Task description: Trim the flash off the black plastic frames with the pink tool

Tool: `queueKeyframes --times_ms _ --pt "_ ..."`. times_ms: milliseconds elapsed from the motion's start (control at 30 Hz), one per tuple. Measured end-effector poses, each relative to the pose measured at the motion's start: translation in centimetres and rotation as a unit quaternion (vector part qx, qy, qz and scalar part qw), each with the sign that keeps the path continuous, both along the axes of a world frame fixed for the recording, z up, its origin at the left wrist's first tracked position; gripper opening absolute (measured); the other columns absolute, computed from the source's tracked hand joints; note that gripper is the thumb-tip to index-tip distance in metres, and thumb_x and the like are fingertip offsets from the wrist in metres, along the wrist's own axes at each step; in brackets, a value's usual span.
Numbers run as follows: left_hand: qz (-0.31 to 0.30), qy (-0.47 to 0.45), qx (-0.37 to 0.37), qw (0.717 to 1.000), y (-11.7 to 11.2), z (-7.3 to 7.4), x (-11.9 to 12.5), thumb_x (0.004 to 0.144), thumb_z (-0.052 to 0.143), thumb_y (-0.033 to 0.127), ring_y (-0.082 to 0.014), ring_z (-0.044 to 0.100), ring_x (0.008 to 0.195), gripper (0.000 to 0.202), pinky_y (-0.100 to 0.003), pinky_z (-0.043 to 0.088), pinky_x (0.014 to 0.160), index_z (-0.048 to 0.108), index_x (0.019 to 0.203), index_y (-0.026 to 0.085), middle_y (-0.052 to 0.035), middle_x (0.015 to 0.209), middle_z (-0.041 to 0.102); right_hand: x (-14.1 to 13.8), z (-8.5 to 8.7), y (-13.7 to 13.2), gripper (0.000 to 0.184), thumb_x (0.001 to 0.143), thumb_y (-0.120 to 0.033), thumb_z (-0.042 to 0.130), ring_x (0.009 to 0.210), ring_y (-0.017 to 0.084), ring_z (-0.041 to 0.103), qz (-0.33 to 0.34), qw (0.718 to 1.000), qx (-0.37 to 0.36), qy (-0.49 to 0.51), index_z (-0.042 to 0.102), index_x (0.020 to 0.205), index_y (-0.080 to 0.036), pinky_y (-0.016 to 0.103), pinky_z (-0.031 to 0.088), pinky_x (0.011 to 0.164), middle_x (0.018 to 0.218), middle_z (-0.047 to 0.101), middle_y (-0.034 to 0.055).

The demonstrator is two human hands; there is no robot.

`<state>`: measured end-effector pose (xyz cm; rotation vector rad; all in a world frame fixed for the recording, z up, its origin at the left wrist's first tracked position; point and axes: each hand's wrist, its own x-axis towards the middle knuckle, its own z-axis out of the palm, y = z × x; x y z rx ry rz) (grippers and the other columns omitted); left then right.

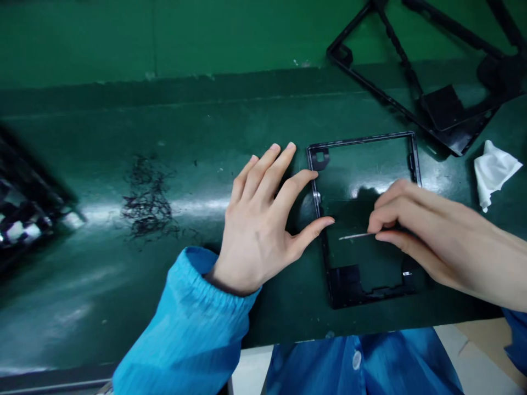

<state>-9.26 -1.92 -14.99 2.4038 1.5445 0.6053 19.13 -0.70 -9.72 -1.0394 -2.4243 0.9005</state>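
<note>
A black rectangular plastic frame (415,159) lies flat on the green bench (206,131) in front of me. My left hand (263,219) is spread open beside the frame's left rail, its index finger and thumb touching that rail. My right hand (415,225) hovers over the frame's middle, fingers pinched on a thin metal blade tool (356,236) whose tip points left inside the frame. Blue sleeves cover both of my arms.
A heap of larger black frames (444,109) lies at the back right. A crumpled white cloth (494,173) sits to the right of the frame. Thin black shavings (148,200) are scattered left of my hand. Dark blurred parts (24,214) sit at the far left edge.
</note>
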Motion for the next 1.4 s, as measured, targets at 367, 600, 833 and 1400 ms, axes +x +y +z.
queueKeyframes --times_ms 367,600,833,1400 --pt "-0.004 0.007 -0.009 1.0 -0.1 0.3 -0.2 0.103 0.072 0.059 -0.0454 0.046 0.162 0.058 -0.069 0.038 0.132 0.058 0.153 0.034 -0.0092 0.176 0.05 -3.1 -3.0 -2.8 0.016 0.105 -0.005 0.072 0.09 0.017 0.078 -0.101 0.965 -0.107 0.218 0.07 0.105 -0.021 0.027 0.068 0.071 0.105 0.077 0.0044" --pt "-0.007 0.024 -0.01 1.0 -0.2 0.5 -0.1 0.104 0.072 0.057 -0.0451 0.046 0.162 0.058 -0.07 0.039 0.131 0.057 0.154 0.034 -0.0099 0.176 0.049 -4.5 -2.8 -3.8 0.014 0.1 -0.003 0.076 0.081 0.016 0.08 -0.192 0.905 -0.233 0.301 0.075 0.1 -0.018 0.025 0.072 0.07 0.094 0.079 0.0028" --pt "-0.001 0.026 0.0 1.0 -0.2 0.6 0.0 0.105 0.072 0.055 -0.041 0.045 0.164 0.056 -0.065 0.038 0.133 0.055 0.153 0.031 -0.013 0.175 0.05 -5.6 -3.6 -4.4 0.015 0.1 -0.002 0.074 0.09 0.019 0.081 -0.193 0.897 -0.221 0.331 0.079 0.103 -0.016 0.028 0.074 0.069 0.097 0.081 0.006" --pt "0.009 0.012 0.026 1.0 -0.1 -0.1 0.2 0.105 0.066 0.057 -0.0398 0.048 0.162 0.052 -0.066 0.042 0.134 0.062 0.15 0.033 -0.0087 0.172 0.054 -5.5 -3.6 -4.6 0.015 0.101 -0.005 0.077 0.089 0.017 0.085 -0.204 0.912 -0.221 0.278 0.079 0.104 -0.019 0.025 0.075 0.069 0.099 0.079 0.0018"
